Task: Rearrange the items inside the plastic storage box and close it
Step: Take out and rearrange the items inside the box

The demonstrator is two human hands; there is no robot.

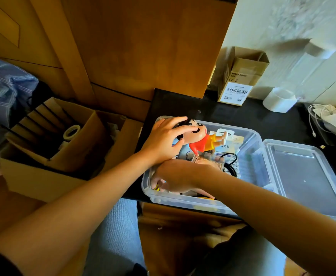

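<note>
Left hand (pixel 163 139): fingers curled over the black-haired head of a cartoon boy figurine (pixel 202 139), thumb underneath at the neck side; it grips the toy by the head. The figurine lies tilted on its back, red shirt and yellow shorts, feet pointing toward the far right of the box, held above the other contents, not seated among them.

Right hand (pixel 175 177): reaches across into the near-left corner of the box, knuckles up, fingers bent down among the contents. Fingertips sit beside a small yellow-and-black item (pixel 156 188); whether they pinch it or only touch it cannot be told, as the palm hides the contact.

Plastic storage box (pixel 250 134): clear, open, on the black tabletop (pixel 252 114), near its front edge. Inside, as far as visible: a small clear case (pixel 211 159) just beyond the right hand, a black cable (pixel 230 168), printed cards or packets under the figurine. Contents look loose and overlapping.

Lid (pixel 306 176): clear, lying flat on the tabletop, touching the box's right side. Not on.

Status, judged: rearranging is under way, not finished; the figurine needs a resting place low enough for the lid to seat. Closing has not begun.

Surroundings: open cardboard carton (pixel 43 176) to the left holding a tape roll (pixel 71 132); smaller barcoded carton (pixel 240 80) at the back.
</note>
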